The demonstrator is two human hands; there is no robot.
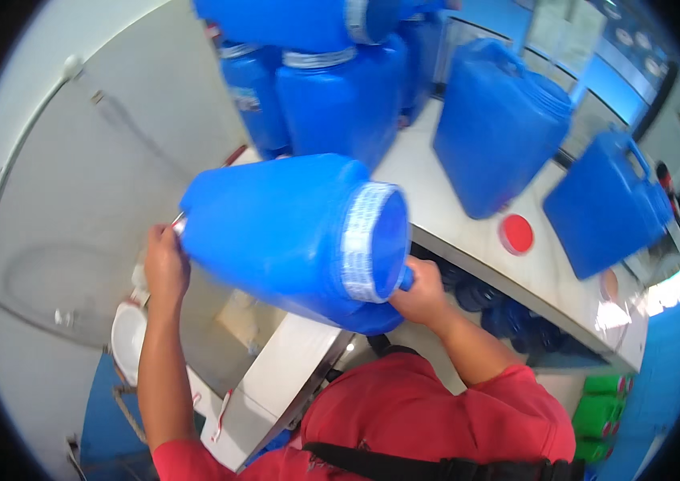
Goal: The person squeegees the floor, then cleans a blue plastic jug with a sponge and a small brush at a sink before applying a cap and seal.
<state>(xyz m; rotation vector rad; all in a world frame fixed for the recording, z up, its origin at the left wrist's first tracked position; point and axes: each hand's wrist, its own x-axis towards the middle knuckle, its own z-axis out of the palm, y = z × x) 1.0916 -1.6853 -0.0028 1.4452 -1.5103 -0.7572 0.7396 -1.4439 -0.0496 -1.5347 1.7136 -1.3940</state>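
Observation:
A large blue plastic water container [268,216] is held on its side in front of me, above the gap between a tiled basin and a counter. Its neck points right, with a white printed band [366,240] wrapped around it beside the blue round end [393,240]. My right hand [423,291] grips the blue handle near that neck. At the opposite end, my left hand [167,261] is closed around a small pale fitting, perhaps a tap, at the container's base. My fingers partly hide this fitting.
Several blue containers [340,108] are stacked behind. Two blue jerrycans [496,132] [607,204] and a red lid [517,234] occupy the pale counter [460,234]. A tiled basin ledge [286,367] bears a red-and-white brush [221,415]; a white bowl [129,337] sits left.

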